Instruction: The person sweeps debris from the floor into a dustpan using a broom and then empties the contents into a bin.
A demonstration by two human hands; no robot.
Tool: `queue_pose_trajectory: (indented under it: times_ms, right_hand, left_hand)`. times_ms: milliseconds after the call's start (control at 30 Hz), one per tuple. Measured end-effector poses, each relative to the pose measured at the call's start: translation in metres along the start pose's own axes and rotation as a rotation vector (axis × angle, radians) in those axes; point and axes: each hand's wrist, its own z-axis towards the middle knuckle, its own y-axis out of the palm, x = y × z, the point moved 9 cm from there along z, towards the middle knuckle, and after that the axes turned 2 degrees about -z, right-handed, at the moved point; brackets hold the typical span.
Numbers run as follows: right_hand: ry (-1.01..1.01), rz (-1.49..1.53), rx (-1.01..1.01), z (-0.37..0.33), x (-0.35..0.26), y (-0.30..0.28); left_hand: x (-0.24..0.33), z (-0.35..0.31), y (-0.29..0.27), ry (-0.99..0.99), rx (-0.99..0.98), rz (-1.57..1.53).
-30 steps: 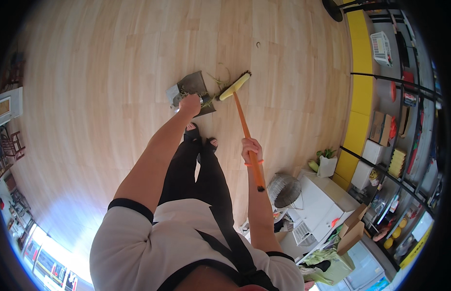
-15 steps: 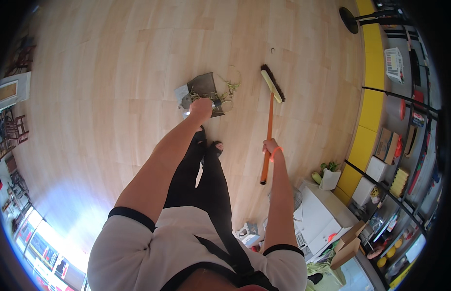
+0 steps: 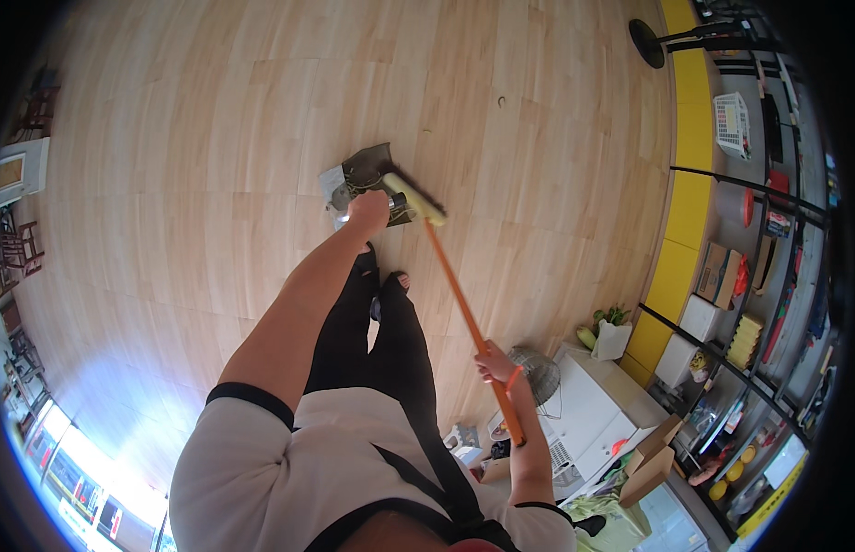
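Note:
My left hand point(image 3: 369, 211) is closed round the handle of a dustpan point(image 3: 361, 168), which rests on the floor just ahead of my feet. Greenish plant scraps point(image 3: 356, 187) lie in the pan, partly hidden by that hand. In my right hand point(image 3: 495, 362) is the orange stick of a broom point(image 3: 460, 296), gripped toward its near end. The broom's pale head with dark bristles point(image 3: 414, 196) sits at the right side of the dustpan's mouth. Two small curled bits point(image 3: 502, 101) of debris lie on the floor farther ahead.
Light wood flooring point(image 3: 216, 138) surrounds my feet. Along the right runs a yellow-edged shelf unit point(image 3: 685, 212) with boxes and a white basket point(image 3: 732, 125). A white cabinet point(image 3: 597, 405) and a wire-guarded fan point(image 3: 536, 375) stand near my right arm. Wooden chairs point(image 3: 24, 241) line the far left.
The broom head has swung left and nearer, up to the dustpan, while my right hand came back toward me. The scraps beside the pan are no longer seen on the floor there.

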Motion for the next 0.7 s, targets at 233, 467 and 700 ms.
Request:
queue_pose_trajectory:
  times_ms: [233, 467, 700]
  right_hand:
    - [-0.172, -0.023, 0.370, 0.041, -0.070, -0.060]
    - [-0.036, -0.347, 0.163, 0.129, -0.041, 0.055]
    - [-0.070, -0.017, -0.096, 0.018, -0.012, 0.050]
  left_hand:
    - [-0.001, -0.007, -0.003, -0.017, 0.005, -0.003]
    - [0.001, 0.004, -0.003, -0.006, 0.032, 0.007]
    - [-0.001, 0.003, -0.002, 0.022, 0.030, 0.020]
